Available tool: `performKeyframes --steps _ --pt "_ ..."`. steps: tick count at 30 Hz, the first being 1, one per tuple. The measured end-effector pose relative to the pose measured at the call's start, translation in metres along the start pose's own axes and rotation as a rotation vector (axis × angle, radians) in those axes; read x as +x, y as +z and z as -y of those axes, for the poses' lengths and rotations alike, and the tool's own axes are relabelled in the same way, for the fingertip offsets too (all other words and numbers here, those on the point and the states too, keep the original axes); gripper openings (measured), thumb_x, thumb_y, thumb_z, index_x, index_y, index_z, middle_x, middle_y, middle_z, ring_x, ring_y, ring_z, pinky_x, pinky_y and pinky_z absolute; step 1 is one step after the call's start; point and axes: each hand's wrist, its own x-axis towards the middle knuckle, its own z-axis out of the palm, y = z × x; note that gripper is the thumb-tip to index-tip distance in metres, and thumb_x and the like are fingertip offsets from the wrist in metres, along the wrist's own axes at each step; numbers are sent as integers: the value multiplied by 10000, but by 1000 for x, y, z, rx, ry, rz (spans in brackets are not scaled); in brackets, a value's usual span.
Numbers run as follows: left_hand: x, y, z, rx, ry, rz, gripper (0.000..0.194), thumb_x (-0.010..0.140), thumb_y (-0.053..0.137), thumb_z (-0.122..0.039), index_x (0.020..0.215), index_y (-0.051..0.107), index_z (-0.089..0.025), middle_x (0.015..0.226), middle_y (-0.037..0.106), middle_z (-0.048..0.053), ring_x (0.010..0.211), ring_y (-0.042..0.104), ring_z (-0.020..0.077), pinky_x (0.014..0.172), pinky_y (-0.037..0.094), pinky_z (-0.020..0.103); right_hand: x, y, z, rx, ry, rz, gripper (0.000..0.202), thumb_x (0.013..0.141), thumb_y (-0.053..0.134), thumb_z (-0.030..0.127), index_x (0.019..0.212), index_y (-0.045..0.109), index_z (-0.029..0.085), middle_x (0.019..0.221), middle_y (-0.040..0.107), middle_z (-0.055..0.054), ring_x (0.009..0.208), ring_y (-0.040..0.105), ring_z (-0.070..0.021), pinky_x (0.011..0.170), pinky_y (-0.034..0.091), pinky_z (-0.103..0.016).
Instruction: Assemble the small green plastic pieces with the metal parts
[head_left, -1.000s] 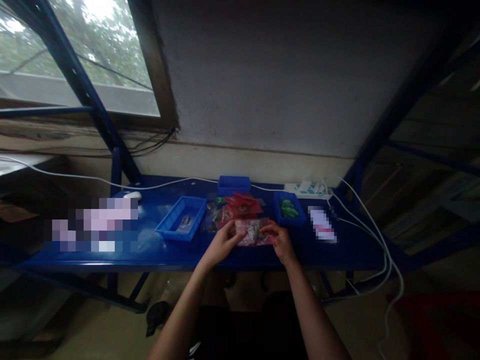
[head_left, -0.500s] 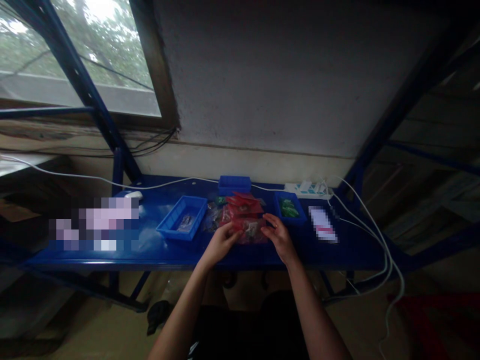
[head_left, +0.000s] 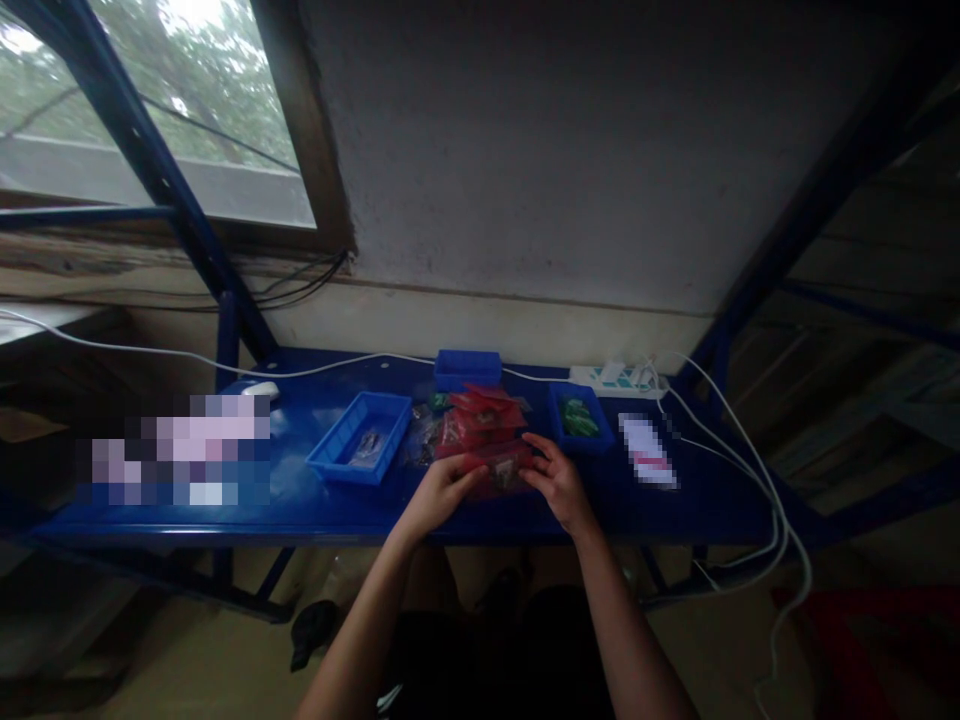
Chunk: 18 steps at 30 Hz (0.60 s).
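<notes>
Between my two hands is a red see-through plastic bag (head_left: 501, 474) with something small and pale inside. My left hand (head_left: 441, 490) pinches its left edge between thumb and fingers. On the opposite edge, my right hand (head_left: 555, 480) grips the bag the same way. Just behind it lies a pile of similar red bags (head_left: 484, 415). Clear bags with small parts (head_left: 421, 435) lie to the left of the pile. A blue tray (head_left: 360, 440) with a few small clear packets stands further left. Right of the pile, another blue tray (head_left: 577, 415) holds green packets.
A third blue bin (head_left: 468, 370) stands at the back of the blue table (head_left: 285, 515). A white power strip (head_left: 619, 380) with cables lies at the back right, near a blurred-out phone (head_left: 646, 450). White cables (head_left: 772, 500) hang over the right side.
Both hands still hold the red bag, which now sits slightly lower and apart from the pile, its top edge tilted. The view has shifted a little.
</notes>
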Motion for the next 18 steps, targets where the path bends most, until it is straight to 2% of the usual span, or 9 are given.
performKeyframes --steps 5,9,13,18 --pt "0 0 0 32 -24 3 404 814 517 -468 618 580 -120 576 519 -4 559 438 111 520 332 204 2 -1 0 -2 -6 -44 504 629 705 191 1117 591 252 1014 696 -35 938 654 -218 816 522 -357" --pt "-1 -1 0 59 -48 34 450 835 468 -493 615 581 -117 556 486 -10 545 403 105 510 299 208 0 -2 0 -42 -1 -69 443 656 701 226 1089 609 254 895 696 -9 871 654 -199 786 513 -336" --pt "-2 0 -1 59 -60 -6 480 833 454 -510 577 560 -118 522 437 -19 518 352 95 485 257 209 -3 -2 2 -100 -35 -88 419 686 687 269 1097 607 261 850 667 1 813 638 -181 742 502 -310" --pt "-4 -1 -3 53 -40 -44 460 833 465 -496 614 589 -111 538 457 -18 529 366 96 492 274 201 0 -1 0 -201 -87 -120 384 721 653 319 1090 576 245 855 640 -7 797 616 -169 718 488 -293"
